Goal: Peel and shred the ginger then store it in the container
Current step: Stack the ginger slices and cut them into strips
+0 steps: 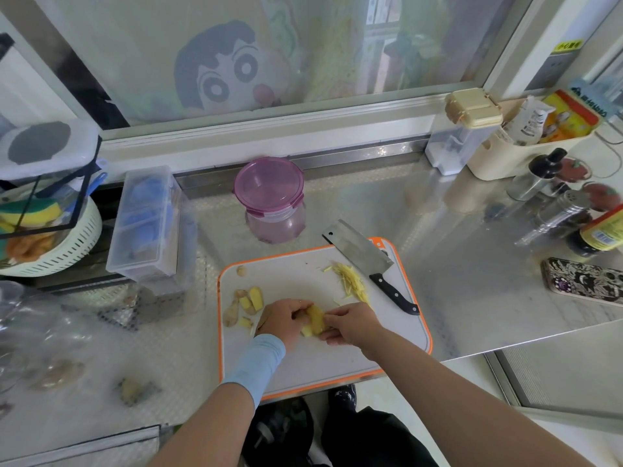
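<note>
**Desk:** What sits at the far left of the steel counter (455, 264)?

**Photographer:** A white slotted plastic colander (64, 247), then a clear rectangular plastic box (148, 224) holding blue items.

**Desk:** And the container?

**Photographer:** The round clear container with a purple clip lid (269, 197) stands lidded just behind the white cutting board with an orange rim (303, 369).

**Desk:** On the board?

**Photographer:** Pale ginger offcuts (247, 303) lie at its left side. Beside them the left hand (283, 323), a pale blue sleeve at its wrist, curls its fingers round a yellow peeled ginger chunk (315, 321) over the board's middle. The right hand (350, 323) pinches the same chunk from the other side.

**Desk:** Further right?

**Photographer:** A heap of yellow ginger shreds (350, 281) lies beside the steel cleaver with a black handle (364, 254), at the board's far right corner. A phone in a dark patterned case (583, 279) lies well apart, near the counter's right edge.
</note>
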Motion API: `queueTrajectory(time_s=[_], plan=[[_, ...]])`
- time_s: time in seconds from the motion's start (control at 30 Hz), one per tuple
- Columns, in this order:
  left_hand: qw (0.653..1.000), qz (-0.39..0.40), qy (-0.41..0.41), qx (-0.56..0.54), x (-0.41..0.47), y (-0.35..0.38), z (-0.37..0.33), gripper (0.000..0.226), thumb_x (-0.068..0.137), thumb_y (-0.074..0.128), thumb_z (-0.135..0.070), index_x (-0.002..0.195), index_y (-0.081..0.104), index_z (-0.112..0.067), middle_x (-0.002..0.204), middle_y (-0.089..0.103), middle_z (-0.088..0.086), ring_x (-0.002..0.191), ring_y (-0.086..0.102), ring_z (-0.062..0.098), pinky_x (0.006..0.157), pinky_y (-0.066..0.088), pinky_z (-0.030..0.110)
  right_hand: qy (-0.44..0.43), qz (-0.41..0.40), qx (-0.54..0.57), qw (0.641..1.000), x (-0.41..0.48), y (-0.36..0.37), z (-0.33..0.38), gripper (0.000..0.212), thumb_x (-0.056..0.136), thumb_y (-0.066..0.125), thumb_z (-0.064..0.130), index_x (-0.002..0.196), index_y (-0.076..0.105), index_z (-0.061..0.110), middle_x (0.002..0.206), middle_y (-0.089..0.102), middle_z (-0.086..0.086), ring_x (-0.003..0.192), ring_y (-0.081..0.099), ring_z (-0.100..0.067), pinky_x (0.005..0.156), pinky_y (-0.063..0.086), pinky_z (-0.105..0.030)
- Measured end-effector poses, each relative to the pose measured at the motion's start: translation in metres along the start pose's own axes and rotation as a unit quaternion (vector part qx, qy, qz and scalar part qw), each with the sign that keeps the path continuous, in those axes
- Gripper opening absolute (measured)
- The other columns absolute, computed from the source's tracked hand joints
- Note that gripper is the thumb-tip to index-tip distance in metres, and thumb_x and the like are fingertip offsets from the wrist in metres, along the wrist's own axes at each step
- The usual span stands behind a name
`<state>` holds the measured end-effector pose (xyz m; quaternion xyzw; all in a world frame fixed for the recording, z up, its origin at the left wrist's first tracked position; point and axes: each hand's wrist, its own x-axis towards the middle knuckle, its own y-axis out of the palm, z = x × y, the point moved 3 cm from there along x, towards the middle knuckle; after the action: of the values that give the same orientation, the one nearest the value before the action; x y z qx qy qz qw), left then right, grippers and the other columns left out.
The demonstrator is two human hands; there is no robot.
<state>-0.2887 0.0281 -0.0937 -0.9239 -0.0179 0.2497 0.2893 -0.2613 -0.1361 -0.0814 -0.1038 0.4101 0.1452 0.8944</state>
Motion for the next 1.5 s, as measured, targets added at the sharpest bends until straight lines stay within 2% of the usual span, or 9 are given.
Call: queueTrajectory(time_s=[0.37,0.5,0.6,0.77,0.9,1.07,1.2,1.3,1.5], plan=[[0.992,-0.095,-0.012,-0.087,-0.012,-0.011,0.012,0.023,0.085,0.068,-0.007,0.098,0.069,-0.025,0.086,0.070,-0.013,0.085,0.064,0.001,0.075,0.049,0.012,-0.015,-0.091,-0.079,0.993,-0.002,0.009,0.005,0.019,0.092,0.062,0.008,0.077,0.069,0.016,0.068,0.074,-0.010,0.063,0.073,-0.020,0.065,0.062,-0.029],[0.987,-0.075,-0.022,-0.144,-0.009,-0.012,0.012,0.026,0.082,0.068,-0.004,0.091,0.070,-0.028,0.084,0.072,-0.013,0.085,0.067,0.005,0.082,0.054,0.025,-0.014,-0.100,-0.103,0.990,-0.004,0.012,0.009,0.019,0.090,0.061,0.008,0.076,0.069,0.016,0.069,0.074,-0.011,0.066,0.074,-0.021,0.065,0.062,-0.029],[0.992,-0.035,-0.015,-0.121,-0.005,-0.006,0.011,0.024,0.081,0.068,-0.006,0.085,0.071,-0.029,0.083,0.072,-0.015,0.083,0.068,0.007,0.082,0.055,0.029,-0.016,-0.102,-0.120,0.987,-0.004,0.012,0.010,0.020,0.089,0.060,0.008,0.074,0.071,0.016,0.069,0.074,-0.011,0.066,0.074,-0.021,0.065,0.062,-0.030],[0.997,-0.045,0.038,-0.047,-0.004,-0.004,-0.001,0.020,0.084,0.067,-0.003,0.092,0.072,-0.021,0.089,0.069,-0.012,0.083,0.063,0.002,0.072,0.045,0.004,-0.011,-0.104,-0.129,0.986,-0.003,0.013,0.010,0.021,0.086,0.059,0.008,0.071,0.073,0.015,0.067,0.074,-0.009,0.066,0.074,-0.022,0.070,0.063,-0.035],[0.979,-0.064,0.150,0.123,0.000,0.003,-0.002,0.020,0.090,0.058,-0.009,0.101,0.071,-0.019,0.101,0.057,-0.010,0.098,0.054,0.011,0.083,0.047,0.024,0.001,-0.105,-0.151,0.983,-0.002,0.013,0.010,0.017,0.086,0.060,0.012,0.077,0.074,0.012,0.065,0.073,-0.009,0.062,0.073,-0.024,0.069,0.063,-0.039],[0.957,-0.012,0.211,0.198,-0.001,0.013,0.004,0.030,0.097,0.052,-0.022,0.125,0.065,-0.021,0.130,0.055,-0.003,0.117,0.049,0.015,0.096,0.034,0.017,0.019,-0.084,-0.227,0.970,-0.005,0.005,0.014,0.017,0.093,0.059,0.030,0.087,0.070,0.019,0.061,0.072,-0.008,0.056,0.070,-0.020,0.067,0.061,-0.029],[0.940,0.020,0.225,0.255,-0.002,0.016,0.008,0.045,0.095,0.054,-0.039,0.138,0.052,-0.028,0.146,0.042,-0.006,0.126,0.037,0.012,0.102,0.032,0.019,0.001,-0.075,-0.223,0.972,-0.002,0.003,0.012,0.020,0.092,0.056,0.021,0.084,0.073,0.013,0.062,0.072,-0.009,0.068,0.073,-0.028,0.073,0.062,-0.040],[0.946,0.016,0.208,0.250,-0.005,0.016,0.006,0.052,0.092,0.060,-0.033,0.141,0.048,-0.024,0.146,0.039,-0.005,0.128,0.037,0.011,0.104,0.033,0.019,-0.008,-0.080,-0.243,0.967,-0.001,0.003,0.011,0.022,0.092,0.053,0.019,0.083,0.073,0.014,0.058,0.071,-0.005,0.060,0.069,-0.024,0.071,0.062,-0.039],[0.952,-0.045,0.203,0.223,-0.013,0.018,0.006,0.038,0.085,0.067,-0.031,0.123,0.065,-0.025,0.134,0.053,-0.012,0.124,0.038,0.008,0.094,0.045,0.027,-0.028,-0.147,-0.243,0.958,-0.006,0.007,0.003,0.026,0.090,0.051,0.018,0.077,0.074,0.017,0.056,0.069,-0.001,0.049,0.060,-0.013,0.057,0.056,-0.028]])
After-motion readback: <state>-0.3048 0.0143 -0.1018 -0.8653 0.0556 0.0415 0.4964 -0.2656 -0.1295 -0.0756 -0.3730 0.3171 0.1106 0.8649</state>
